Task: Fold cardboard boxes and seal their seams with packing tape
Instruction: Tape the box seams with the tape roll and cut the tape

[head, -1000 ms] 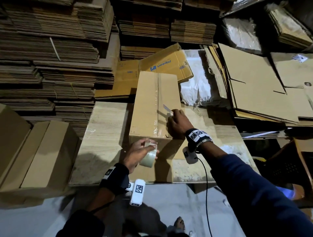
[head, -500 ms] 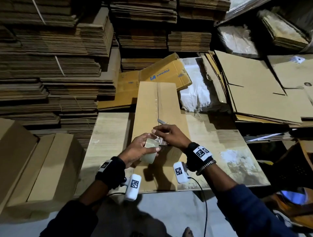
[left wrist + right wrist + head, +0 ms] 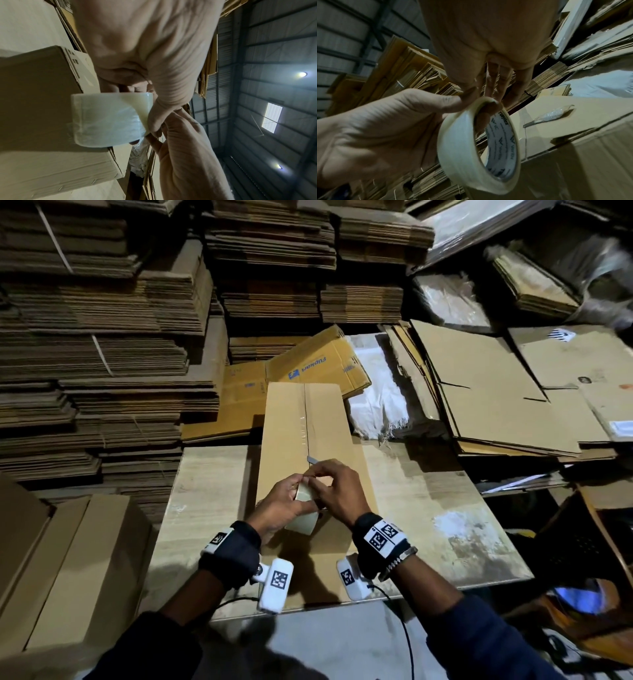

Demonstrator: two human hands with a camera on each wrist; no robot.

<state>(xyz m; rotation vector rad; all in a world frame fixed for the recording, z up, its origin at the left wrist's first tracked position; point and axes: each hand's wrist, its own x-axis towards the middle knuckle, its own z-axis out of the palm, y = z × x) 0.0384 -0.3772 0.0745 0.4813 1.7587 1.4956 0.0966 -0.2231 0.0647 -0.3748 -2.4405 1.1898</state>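
Note:
A long brown cardboard box (image 3: 291, 422) lies lengthwise on the wooden table (image 3: 428, 508), with clear tape running down its centre seam. Above its near end my left hand (image 3: 294, 498) grips a roll of clear packing tape (image 3: 303, 517), fingers through the core. My right hand (image 3: 318, 477) meets it there and holds a small metal blade (image 3: 312, 460) that sticks out past the fingers. In the right wrist view the roll (image 3: 458, 142) stands edge-on, and my right fingertips (image 3: 489, 93) pinch at its top rim. The left wrist view shows the roll (image 3: 109, 119) held against the box (image 3: 42, 94).
Tall stacks of flat cardboard (image 3: 102, 354) wall in the left and back. Two folded boxes (image 3: 68, 559) lie at lower left. Flattened sheets (image 3: 496, 392), a white sack (image 3: 380, 405) and a printed yellow carton (image 3: 308, 368) lie behind and right of the table.
My right hand left the box top and came back to the roll with the blade. My left hand lifted the roll from the box's near edge up to meet it.

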